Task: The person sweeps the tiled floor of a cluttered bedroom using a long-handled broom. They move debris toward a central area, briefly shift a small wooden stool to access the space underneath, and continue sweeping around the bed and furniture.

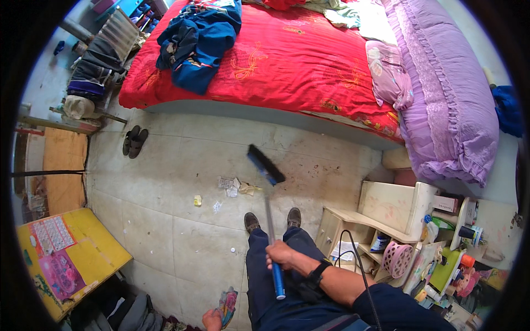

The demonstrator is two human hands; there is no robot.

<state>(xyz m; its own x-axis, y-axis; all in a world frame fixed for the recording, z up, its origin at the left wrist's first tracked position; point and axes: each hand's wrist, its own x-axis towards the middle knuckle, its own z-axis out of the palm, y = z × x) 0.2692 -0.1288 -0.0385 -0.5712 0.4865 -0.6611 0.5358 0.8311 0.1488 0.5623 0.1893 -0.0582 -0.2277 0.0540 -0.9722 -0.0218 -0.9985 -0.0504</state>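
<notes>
My right hand (280,254) is wrapped around the handle of a broom (269,223), near its blue end grip. The broom's head (266,165), with dark bristles and a blue edge, is beyond my shoes over the tiled floor; it looks slightly blurred. Just left of the head lie scraps of paper and wrappers (232,188). A small yellow wrapper (198,200) and a white scrap (217,206) are farther left. At the bottom edge, my left hand (212,319), partly cut off, grips a colourful patterned cloth (228,304).
A bed with a red cover (285,62) spans the far side. Dark slippers (135,141) lie near its left end. A yellow table (99,244) stands at left. Cream shelving (352,219) with clutter is close on my right, and a black cable (359,252) passes my right arm.
</notes>
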